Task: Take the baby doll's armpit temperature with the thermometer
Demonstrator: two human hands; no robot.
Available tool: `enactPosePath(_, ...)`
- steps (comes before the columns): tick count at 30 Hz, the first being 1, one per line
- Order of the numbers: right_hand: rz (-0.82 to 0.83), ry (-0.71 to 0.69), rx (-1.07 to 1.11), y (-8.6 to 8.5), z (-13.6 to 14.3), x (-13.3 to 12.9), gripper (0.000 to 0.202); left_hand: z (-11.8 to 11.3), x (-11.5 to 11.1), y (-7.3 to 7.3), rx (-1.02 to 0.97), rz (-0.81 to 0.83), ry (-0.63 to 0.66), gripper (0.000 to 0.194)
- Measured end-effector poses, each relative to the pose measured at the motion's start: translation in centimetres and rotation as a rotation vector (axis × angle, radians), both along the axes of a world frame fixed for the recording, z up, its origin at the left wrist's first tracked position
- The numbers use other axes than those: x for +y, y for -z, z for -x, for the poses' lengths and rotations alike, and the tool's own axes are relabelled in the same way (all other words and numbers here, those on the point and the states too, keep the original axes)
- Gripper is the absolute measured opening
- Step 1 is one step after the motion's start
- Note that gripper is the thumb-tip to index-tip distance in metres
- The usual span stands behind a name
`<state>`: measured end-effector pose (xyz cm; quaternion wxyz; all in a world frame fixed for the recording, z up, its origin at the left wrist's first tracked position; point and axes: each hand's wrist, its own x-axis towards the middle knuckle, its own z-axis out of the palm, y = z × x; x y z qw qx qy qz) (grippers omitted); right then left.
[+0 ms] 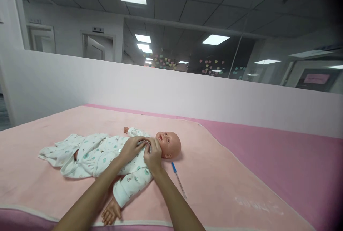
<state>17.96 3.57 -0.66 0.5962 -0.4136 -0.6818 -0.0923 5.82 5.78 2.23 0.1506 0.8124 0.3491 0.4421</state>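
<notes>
A baby doll (pixel 171 145) lies on its back, its head to the right, dressed in a white patterned outfit (pixel 102 156). My left hand (pixel 133 148) is closed at the outfit's upper chest, its fingertips pinching the fabric near the collar. Right beside it, my right hand (pixel 153 154) is closed on the same part of the collar, just below the doll's chin. The fingertips of both hands nearly meet, and the small part between them is hidden. A thin thermometer-like stick with a blue end (pixel 174 167) lies to the right of my right forearm.
A pink blanket (pixel 214 181) with a pale edge covers the surface, over a darker pink mat (pixel 257 145). A low white wall (pixel 160 88) with glass above it stands behind. The doll's bare hand (pixel 112 212) rests near the front edge.
</notes>
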Motion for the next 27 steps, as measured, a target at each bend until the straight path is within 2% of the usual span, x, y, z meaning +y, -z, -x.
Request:
enactPosePath(3,-0.017,0.030,0.010,0.2,0.0,0.2,0.028,0.6,0.0,-0.4,0.035,-0.002,-0.115,0.032)
enactPosePath(6,-0.016,0.058,-0.030,0.3,-0.1,0.4,0.034,1.9,0.3,-0.7,-0.012,0.097,-0.213,0.048)
enactPosePath(9,0.018,0.072,-0.080,0.2,-0.1,0.5,0.035,3.5,0.7,-1.0,-0.051,0.228,-0.097,0.051)
enactPosePath(12,0.020,0.058,-0.118,0.1,-0.1,0.4,0.034,5.0,0.8,-1.1,-0.008,0.335,0.104,0.036)
enactPosePath(15,-0.003,0.052,-0.131,-0.1,-0.1,0.3,0.031,5.9,0.7,-1.1,0.008,0.394,0.195,0.029)
enactPosePath(18,-0.008,0.065,-0.144,-0.2,-0.1,0.2,0.030,6.2,0.6,-0.9,0.020,0.349,0.193,0.025)
enactPosePath(21,0.002,0.072,-0.163,-0.2,-0.1,0.1,0.029,6.1,0.7,-0.3,0.030,0.231,0.143,0.021)
enactPosePath(27,0.024,0.068,-0.170,0.0,0.0,0.1,0.030,6.1,1.1,1.1,0.114,-0.097,-0.082,0.020)
